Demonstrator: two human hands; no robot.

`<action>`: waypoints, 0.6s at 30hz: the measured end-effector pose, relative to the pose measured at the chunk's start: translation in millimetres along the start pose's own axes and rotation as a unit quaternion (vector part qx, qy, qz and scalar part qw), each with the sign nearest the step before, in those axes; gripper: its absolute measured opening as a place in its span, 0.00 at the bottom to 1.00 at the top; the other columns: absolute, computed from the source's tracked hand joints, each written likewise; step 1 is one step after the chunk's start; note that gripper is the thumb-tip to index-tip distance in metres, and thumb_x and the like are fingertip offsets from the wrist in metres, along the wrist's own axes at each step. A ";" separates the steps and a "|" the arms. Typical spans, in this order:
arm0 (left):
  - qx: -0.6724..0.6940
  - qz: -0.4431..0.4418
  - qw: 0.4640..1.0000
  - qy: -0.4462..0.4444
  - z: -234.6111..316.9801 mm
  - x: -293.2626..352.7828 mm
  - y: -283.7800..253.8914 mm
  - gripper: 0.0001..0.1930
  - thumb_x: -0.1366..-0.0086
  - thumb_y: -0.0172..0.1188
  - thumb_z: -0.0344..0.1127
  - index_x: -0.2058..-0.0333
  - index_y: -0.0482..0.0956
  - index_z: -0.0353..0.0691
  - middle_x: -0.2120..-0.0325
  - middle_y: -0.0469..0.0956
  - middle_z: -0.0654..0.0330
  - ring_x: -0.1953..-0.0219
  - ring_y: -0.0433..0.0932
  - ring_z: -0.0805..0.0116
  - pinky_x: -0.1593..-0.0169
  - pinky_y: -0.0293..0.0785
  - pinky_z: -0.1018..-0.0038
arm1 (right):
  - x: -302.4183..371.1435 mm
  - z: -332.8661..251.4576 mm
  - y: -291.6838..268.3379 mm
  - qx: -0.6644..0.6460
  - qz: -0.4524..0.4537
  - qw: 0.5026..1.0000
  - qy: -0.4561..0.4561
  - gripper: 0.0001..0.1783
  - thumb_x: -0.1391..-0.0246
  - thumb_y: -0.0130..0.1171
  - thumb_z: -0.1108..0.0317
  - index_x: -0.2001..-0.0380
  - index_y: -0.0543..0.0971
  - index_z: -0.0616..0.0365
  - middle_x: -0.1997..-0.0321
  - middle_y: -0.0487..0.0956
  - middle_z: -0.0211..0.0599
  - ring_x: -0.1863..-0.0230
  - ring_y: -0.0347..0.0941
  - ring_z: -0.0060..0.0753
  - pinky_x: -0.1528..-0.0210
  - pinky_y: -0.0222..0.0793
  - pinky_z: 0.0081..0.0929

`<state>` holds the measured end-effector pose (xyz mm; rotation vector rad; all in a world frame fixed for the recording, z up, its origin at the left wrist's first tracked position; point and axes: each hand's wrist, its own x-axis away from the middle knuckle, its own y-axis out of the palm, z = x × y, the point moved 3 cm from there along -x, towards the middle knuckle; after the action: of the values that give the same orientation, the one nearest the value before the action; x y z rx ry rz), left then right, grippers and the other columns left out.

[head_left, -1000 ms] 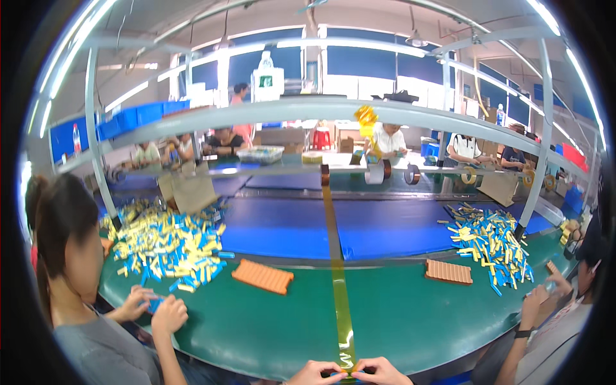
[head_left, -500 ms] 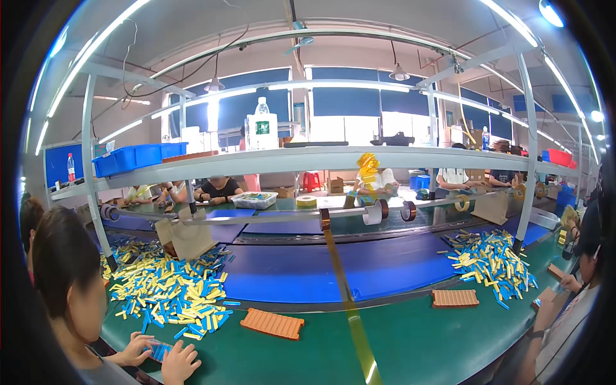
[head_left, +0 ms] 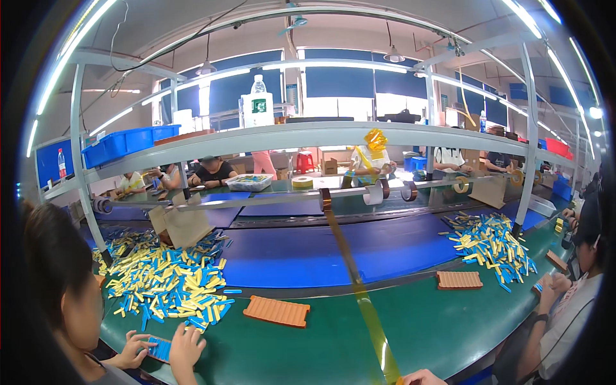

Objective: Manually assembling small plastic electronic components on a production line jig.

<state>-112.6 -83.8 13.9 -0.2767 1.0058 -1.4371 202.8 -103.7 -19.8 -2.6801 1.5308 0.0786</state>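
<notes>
Grip state cannot be told: only one hand [head_left: 420,377] shows at the lower edge, touching the glossy amber tape strip [head_left: 359,292] over the green table [head_left: 449,321].

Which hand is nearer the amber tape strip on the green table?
Right. The right hand sits at the bottom edge, just right of the tape strip; the left hand is out of view.

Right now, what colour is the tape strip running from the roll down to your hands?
Translucent amber-yellow tape strip, best seen in the head view.
</notes>
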 end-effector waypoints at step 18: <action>0.362 -0.109 0.926 -0.006 88.0 22.3 121.1 0.05 0.48 0.59 0.31 0.74 0.75 0.36 0.82 0.73 0.63 0.80 0.66 0.80 0.76 0.63 0.81 | -4.1 1.3 -2.0 0.051 -0.084 0.994 -0.047 0.05 0.54 0.56 0.73 0.78 0.73 0.63 0.76 0.72 0.29 0.76 0.65 0.16 0.74 0.59 0.14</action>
<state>28.8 -116.9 -29.0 0.1532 0.3830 -1.9041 202.5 -99.0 -20.7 -2.6712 1.2439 0.1149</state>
